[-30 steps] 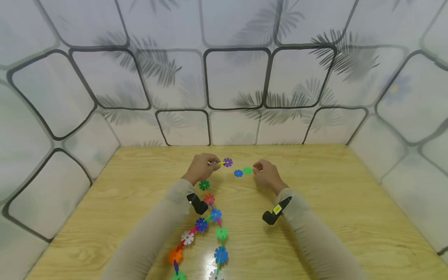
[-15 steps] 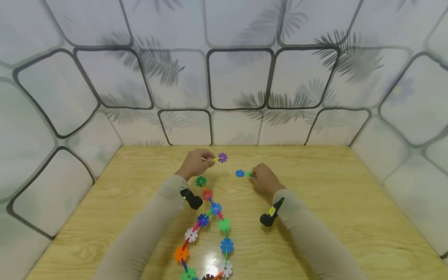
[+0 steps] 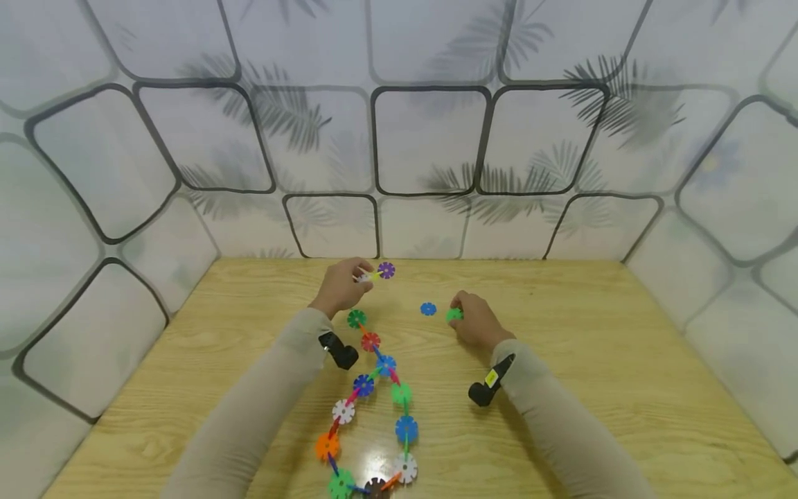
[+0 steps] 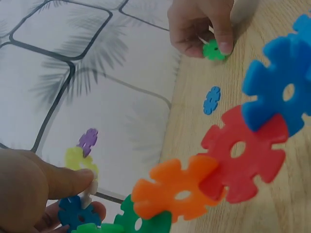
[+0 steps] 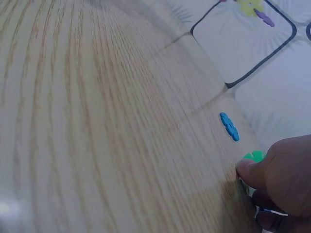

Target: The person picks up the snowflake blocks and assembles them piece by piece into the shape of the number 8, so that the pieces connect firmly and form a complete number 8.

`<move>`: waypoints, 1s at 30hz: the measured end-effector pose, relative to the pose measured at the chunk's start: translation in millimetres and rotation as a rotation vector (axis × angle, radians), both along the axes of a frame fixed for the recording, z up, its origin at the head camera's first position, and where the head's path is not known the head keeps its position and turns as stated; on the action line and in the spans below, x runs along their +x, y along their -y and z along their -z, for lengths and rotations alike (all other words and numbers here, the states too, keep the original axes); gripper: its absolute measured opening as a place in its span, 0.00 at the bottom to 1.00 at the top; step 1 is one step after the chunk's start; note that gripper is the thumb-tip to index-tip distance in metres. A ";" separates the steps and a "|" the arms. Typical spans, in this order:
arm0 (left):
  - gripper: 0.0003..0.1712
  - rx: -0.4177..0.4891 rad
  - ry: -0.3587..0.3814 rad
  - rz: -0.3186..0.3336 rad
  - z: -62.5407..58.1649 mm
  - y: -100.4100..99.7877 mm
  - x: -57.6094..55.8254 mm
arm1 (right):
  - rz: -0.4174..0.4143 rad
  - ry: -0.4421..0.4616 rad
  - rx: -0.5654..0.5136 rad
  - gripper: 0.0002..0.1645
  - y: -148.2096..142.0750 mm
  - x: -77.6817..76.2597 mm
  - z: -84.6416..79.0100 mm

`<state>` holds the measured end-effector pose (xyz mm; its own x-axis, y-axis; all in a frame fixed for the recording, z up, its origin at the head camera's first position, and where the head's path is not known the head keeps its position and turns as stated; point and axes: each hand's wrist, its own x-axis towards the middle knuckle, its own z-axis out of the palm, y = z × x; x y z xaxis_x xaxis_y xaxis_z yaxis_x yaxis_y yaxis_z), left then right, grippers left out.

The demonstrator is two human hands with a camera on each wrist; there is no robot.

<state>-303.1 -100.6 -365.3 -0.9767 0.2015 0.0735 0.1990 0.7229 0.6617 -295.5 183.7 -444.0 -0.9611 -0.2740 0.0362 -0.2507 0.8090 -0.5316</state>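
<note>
A chain of notched plastic discs, the snowflake-shaped interlocking kind, hangs from my left hand (image 3: 339, 285). Thumb and fingers pinch it at a white disc (image 4: 87, 194). Beyond the fingertips stick out a yellow disc (image 4: 80, 160) and a purple disc (image 3: 386, 270). On the near side the chain runs through a dark green disc (image 3: 357, 319), an orange disc (image 4: 175, 190) and a red disc (image 3: 370, 342) into a loop. My right hand (image 3: 479, 322) pinches a loose green disc (image 3: 454, 314) at the table. Left of it, a blue disc (image 3: 428, 309) lies flat.
The loop of several linked discs, with a white disc (image 3: 406, 468) and a brown disc (image 3: 377, 488), lies toward the near edge of view on the wooden table (image 3: 592, 374). A patterned wall covering (image 3: 430, 152) stands behind the table and at both sides.
My left hand has moved left and away from me, drawing the chain's purple end along. The right hand has taken hold of the green disc and shifted it right, apart from the blue disc.
</note>
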 end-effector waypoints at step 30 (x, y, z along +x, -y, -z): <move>0.16 0.063 0.030 -0.078 1.3 7.6 0.3 | -0.554 0.172 0.068 0.16 67.5 57.7 -11.8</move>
<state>-302.8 -108.1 -366.5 -0.9912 0.1210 0.0545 0.1236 0.6922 0.7110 -237.8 116.2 -432.3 -0.6646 -0.7335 -0.1428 -0.5605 0.6157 -0.5539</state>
